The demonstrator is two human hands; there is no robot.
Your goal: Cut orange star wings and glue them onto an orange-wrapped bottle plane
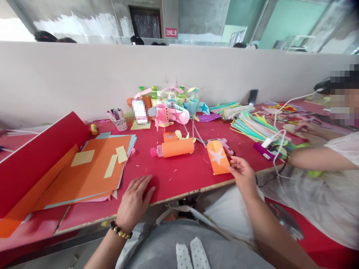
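Note:
My left hand (134,203) lies on the red table's front edge, fingers spread, holding nothing. In my right hand (243,175) the thumb and fingers pinch the right edge of an orange paper piece (218,158) with a rounded top and a pale star. Between and beyond my hands, a bottle wrapped in orange paper (178,148) lies on its side, its pink cap to the left. Just behind the bottle are a small orange piece (170,137) and pale yellow petal shapes (189,140). A pink glue gun (224,145) rests behind the star piece, partly hidden by it.
Orange sheets (92,170) with yellow strips lie at the left beside a red panel (45,160). Finished bottle planes (162,114), a pen cup (120,122) and colored strips (252,129) stand or lie behind. At right are a purple power strip (264,151) and a person's arm (322,160).

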